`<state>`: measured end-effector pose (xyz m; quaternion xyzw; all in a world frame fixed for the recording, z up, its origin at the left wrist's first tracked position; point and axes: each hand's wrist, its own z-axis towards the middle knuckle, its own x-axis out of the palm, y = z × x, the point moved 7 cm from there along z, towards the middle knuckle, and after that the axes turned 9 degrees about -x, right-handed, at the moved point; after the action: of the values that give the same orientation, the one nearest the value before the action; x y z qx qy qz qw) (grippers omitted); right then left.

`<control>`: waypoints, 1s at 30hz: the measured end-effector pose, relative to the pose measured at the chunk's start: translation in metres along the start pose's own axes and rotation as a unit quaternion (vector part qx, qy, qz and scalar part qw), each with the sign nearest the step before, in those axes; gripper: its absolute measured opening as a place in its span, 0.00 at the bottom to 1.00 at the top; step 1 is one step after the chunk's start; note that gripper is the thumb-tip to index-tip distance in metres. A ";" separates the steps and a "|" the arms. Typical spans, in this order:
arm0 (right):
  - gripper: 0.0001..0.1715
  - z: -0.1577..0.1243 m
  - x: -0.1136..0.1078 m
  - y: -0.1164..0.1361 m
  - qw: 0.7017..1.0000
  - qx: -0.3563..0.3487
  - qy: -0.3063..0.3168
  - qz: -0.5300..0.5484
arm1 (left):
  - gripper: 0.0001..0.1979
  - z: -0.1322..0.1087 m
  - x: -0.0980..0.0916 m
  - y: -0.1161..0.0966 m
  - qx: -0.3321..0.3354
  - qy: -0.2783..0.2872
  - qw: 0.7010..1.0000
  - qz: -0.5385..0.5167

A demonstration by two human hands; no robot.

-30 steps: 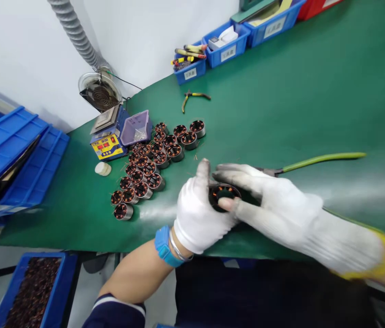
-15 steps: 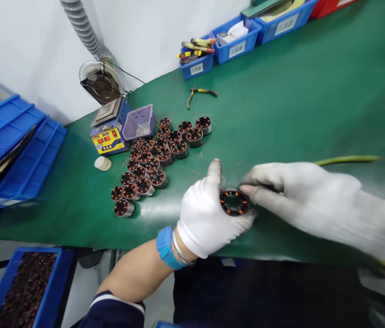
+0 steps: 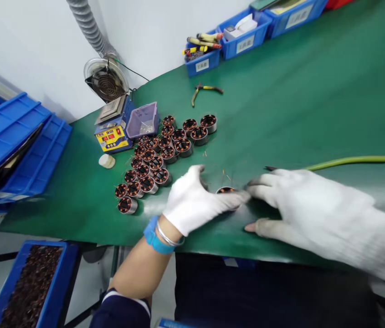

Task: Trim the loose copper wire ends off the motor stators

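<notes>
My left hand (image 3: 202,198), in a white glove, is curled around a copper-wound motor stator (image 3: 225,190). Its fingers pass in front of the stator and cover most of it; only the upper rim shows. My right hand (image 3: 291,200), also gloved and blurred, is just to the right, thumb and fingers apart with nothing seen between them. Behind that hand lies a slim green tool (image 3: 352,161); a dark tip pokes out beyond the knuckles. Several more stators (image 3: 156,162) stand in rows on the green table to the left, loose wire ends sticking up.
Yellow-handled cutters (image 3: 206,89) lie further back, below blue bins (image 3: 202,65) along the wall. A blue-yellow control box (image 3: 113,138) and a purple tray (image 3: 141,119) stand behind the stators. Blue crates (image 3: 11,123) lean at left; a blue bin of dark parts (image 3: 30,282) is below.
My left hand has turned over the stator, its fingers now covering the front. My right hand has drawn its fingers off the stator and opened, shifting right.
</notes>
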<state>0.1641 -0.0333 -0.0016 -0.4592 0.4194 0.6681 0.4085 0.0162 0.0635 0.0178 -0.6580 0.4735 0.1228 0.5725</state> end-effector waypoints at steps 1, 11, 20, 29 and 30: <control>0.26 0.004 0.006 0.008 1.000 -0.016 0.000 -0.020 | 0.40 0.006 0.000 0.003 -0.001 0.018 0.999 -0.028; 0.28 0.023 0.020 0.017 0.998 0.017 -0.059 -0.028 | 0.23 0.028 0.035 -0.005 0.034 0.190 0.950 -0.245; 0.26 0.020 0.021 0.021 0.996 -0.038 -0.082 -0.018 | 0.24 0.033 -0.030 0.007 0.032 -0.066 0.954 -0.292; 0.25 0.020 0.026 0.019 0.996 -0.037 -0.078 -0.004 | 0.14 0.013 0.012 -0.007 0.136 0.069 0.980 -0.128; 0.25 0.020 0.025 0.020 0.996 -0.037 -0.080 -0.009 | 0.14 0.016 0.006 -0.007 0.137 0.017 0.975 -0.172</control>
<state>0.1343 -0.0166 -0.0177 -0.4225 0.3561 0.7143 0.4296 0.0303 0.0743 0.0130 -0.6470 0.3751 -0.0542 0.6617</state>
